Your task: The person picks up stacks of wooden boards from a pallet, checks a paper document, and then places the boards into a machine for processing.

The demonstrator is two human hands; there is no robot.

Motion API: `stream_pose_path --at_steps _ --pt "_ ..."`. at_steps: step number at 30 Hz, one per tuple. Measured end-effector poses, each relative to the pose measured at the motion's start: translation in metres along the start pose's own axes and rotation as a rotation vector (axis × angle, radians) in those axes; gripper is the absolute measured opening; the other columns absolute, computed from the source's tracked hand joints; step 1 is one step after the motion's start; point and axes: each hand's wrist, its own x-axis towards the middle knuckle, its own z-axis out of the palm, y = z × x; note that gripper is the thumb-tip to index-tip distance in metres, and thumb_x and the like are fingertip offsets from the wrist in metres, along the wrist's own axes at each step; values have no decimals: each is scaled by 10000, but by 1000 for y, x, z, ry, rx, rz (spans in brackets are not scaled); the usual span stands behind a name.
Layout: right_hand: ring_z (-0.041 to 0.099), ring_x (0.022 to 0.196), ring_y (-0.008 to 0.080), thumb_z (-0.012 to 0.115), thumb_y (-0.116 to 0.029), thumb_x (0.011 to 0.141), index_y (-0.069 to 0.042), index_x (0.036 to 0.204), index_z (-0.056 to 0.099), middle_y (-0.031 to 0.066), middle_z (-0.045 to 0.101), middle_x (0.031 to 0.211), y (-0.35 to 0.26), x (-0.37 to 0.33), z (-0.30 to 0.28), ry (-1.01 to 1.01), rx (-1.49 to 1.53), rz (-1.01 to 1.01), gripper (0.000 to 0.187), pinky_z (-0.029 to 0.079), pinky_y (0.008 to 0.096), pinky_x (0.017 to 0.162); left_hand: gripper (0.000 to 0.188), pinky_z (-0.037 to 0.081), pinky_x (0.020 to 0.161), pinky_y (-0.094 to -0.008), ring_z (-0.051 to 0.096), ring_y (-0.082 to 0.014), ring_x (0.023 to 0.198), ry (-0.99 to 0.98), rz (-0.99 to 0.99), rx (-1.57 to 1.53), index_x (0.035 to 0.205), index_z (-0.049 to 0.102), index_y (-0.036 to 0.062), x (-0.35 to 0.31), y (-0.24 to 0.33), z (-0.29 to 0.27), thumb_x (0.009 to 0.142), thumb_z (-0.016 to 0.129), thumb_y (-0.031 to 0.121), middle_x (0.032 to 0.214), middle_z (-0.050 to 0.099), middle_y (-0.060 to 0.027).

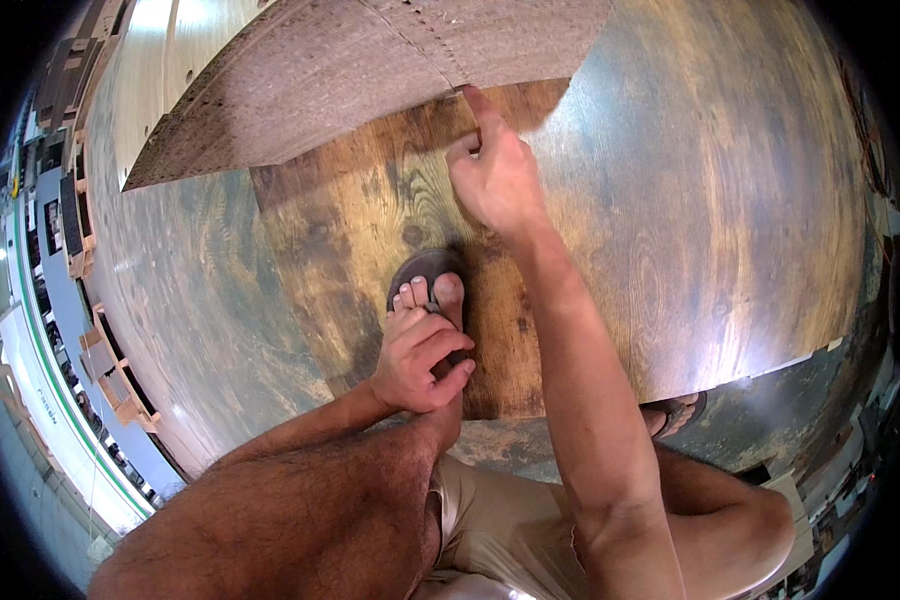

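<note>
My right hand (500,180) reaches forward with the index finger stretched out and the thumb apart. That fingertip meets the near edge of a pinkish-brown sheet (350,90), where a dotted seam runs down to the edge. The sheet curves up at the far side, its left corner hanging out. Beneath it lies a glossy wood-grain sheet (650,220). My left hand (418,360) rests loosely curled over my left foot and ankle, holding nothing, fingers slightly apart. The foot wears a dark flip-flop (400,272) and stands on the wood-grain area.
A pale wooden board (160,95) stands behind the brown sheet at the far left. Wooden pallets (120,370) and a long white machine with a green stripe (45,390) line the left side. My other flip-flop (697,412) is beyond the wood-grain sheet's near edge.
</note>
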Motion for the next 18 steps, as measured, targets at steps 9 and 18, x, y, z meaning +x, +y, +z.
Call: stream_pose_path --at_steps 9,18 --pt "639 977 410 481 -137 850 -77 1388 478 297 645 1054 -3 -3 -4 19 0 -1 541 477 413 905 189 392 695 -347 517 -231 729 5 -12 -6 808 675 104 0 1 0 641 753 141 782 568 -28" --pt "656 862 390 526 -98 769 -32 1367 481 208 684 869 -11 -4 -10 -32 35 25 603 503 455 826 187 396 695 -346 520 -231 730 -10 -21 6 809 673 105 -1 1 0 647 757 148 784 570 -29"
